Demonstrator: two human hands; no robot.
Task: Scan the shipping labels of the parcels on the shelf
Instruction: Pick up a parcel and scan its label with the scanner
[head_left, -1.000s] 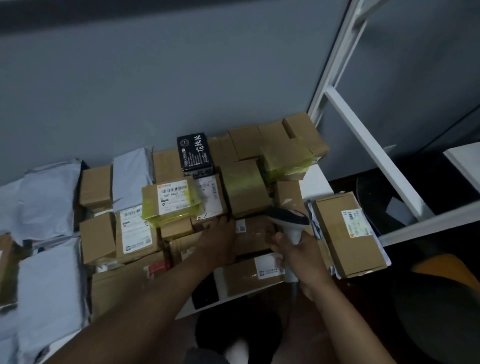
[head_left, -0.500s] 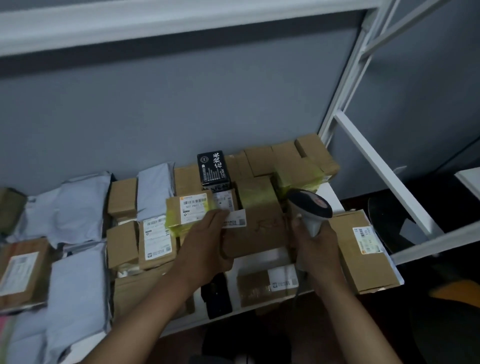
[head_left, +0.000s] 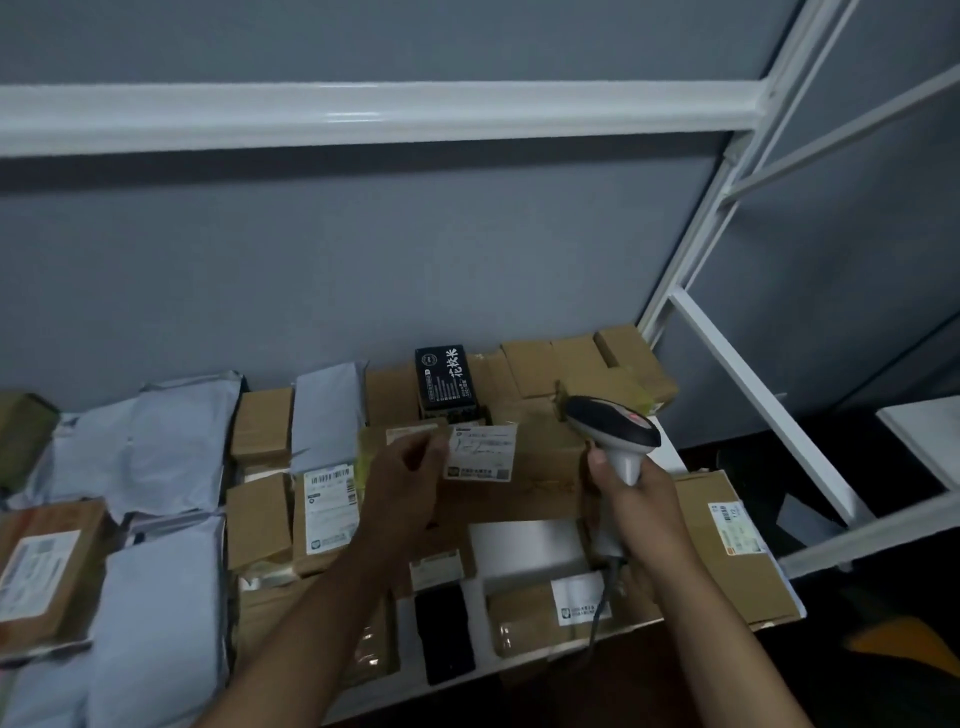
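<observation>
Grip, right hand (head_left: 636, 493): fingers wrapped round the handle of a grey handheld scanner (head_left: 613, 428), its head lifted at centre right of the frame and turned toward the parcel alongside.
Grip, left hand (head_left: 405, 475): fingers curled at the left edge of a brown carton (head_left: 524, 467) held tilted up at mid-frame; how firmly it is grasped cannot be told through the blur.
Label in play: a white shipping label (head_left: 480, 452) on the carton's upper face, facing the camera, just left of the scanner's head.
Head view, the shelf (head_left: 524, 540): crowded with brown boxes, grey mailer bags (head_left: 156, 613) at lower left, a black box (head_left: 448, 382) with white script at the back, a large flat carton (head_left: 727, 551) at lower right.
Progress: apparently mid-task; one label is lined up for a reading, and nothing shows which parcels are already logged.
Still to do: judging by the many labels and turned-away faces across the shelf, most of the stock probably awaits the scanner.
</observation>
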